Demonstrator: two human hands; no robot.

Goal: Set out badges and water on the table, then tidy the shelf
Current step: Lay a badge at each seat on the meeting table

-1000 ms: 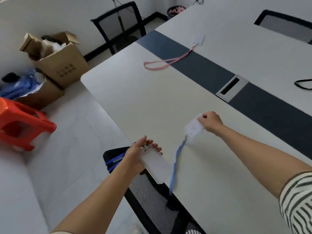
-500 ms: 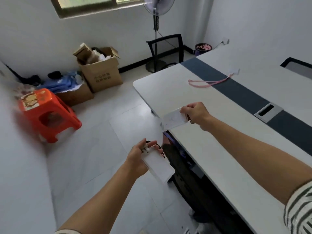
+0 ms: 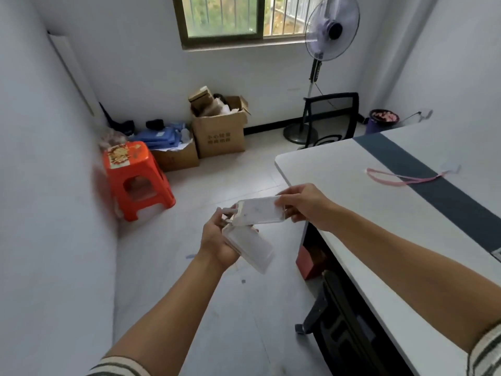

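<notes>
My left hand [image 3: 218, 241] grips a stack of clear badge holders [image 3: 249, 248] over the floor, left of the table. My right hand [image 3: 305, 204] pinches the right end of one clear badge holder [image 3: 260, 211], held level just above the stack and touching its top end. A badge with a pink lanyard [image 3: 401, 179] lies on the white table [image 3: 339, 185], across its dark blue centre strip. No water is in view.
An orange plastic stool [image 3: 135, 177] stands by the left wall. Cardboard boxes [image 3: 219, 131] and blue bags sit under the window. A standing fan [image 3: 325, 44] and a black chair [image 3: 330, 118] are beyond the table end. Another black chair [image 3: 341, 329] is tucked under the table's near side.
My right hand has lifted the badge holder off the table and carried it left to the stack in my left hand. The view has swung left and up toward the window.
</notes>
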